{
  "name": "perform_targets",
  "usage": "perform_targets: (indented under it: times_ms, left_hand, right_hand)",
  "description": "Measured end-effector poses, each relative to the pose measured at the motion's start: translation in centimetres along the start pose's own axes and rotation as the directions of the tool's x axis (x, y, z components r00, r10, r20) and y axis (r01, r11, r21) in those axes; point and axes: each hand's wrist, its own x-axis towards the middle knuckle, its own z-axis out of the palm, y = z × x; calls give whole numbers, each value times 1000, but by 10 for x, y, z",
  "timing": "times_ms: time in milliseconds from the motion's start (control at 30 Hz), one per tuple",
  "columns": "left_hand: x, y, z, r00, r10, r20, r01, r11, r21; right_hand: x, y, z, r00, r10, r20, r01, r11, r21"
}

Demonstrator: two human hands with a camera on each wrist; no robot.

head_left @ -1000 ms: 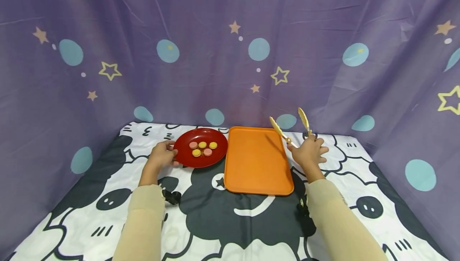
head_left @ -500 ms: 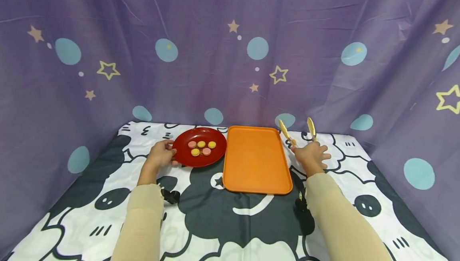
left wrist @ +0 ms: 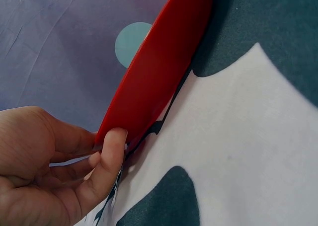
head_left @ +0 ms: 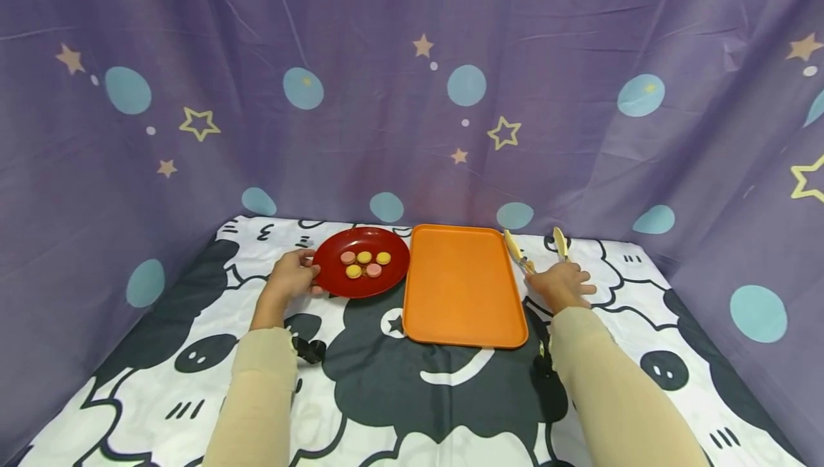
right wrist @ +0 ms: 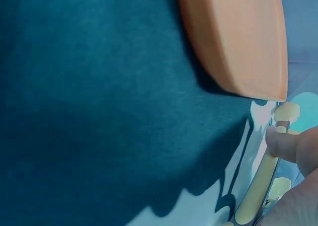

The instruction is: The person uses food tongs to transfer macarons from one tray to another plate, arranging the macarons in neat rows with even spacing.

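In the head view my left hand (head_left: pixel 291 274) holds the left rim of a round red plate (head_left: pixel 330 281). The left wrist view has the thumb and fingers pinching the edge of that plate (left wrist: pixel 149 79). Several pink and yellow macarons (head_left: pixel 363 257) lie in its middle. My right hand (head_left: pixel 561 287) grips a pair of gold-coloured tongs (head_left: pixel 518 252), low over the cloth, with their two arms spread and pointing away from me. Seen from the right wrist, the thumb lies along the tongs' pale handle (right wrist: pixel 259 191). Nothing sits between the tongs' tips.
An orange rectangular tray (head_left: pixel 463 288) lies between the plate and the tongs. Beneath everything is a black-and-white cartoon tablecloth (head_left: pixel 444 410). A purple curtain (head_left: pixel 360 159) with stars and blue spots hangs behind the table's far edge.
My right hand has lowered the tongs and shifted them slightly right, off the tray's far corner and down near the cloth. The left hand, plate and macarons stay put.
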Motion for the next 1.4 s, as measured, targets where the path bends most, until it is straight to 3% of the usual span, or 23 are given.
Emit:
perform_targets:
  times_ms: [533,1400]
  left_hand:
    - [0,4,1,1000,-16,-5,16,999,-33]
    - [2,-1,0,1000,-17,1,17,999,-28]
  right_hand:
    - [-5,-2,1,999,38,5,-37,999,-7]
    - [16,-1,11,995,99,11,-98,993,-58]
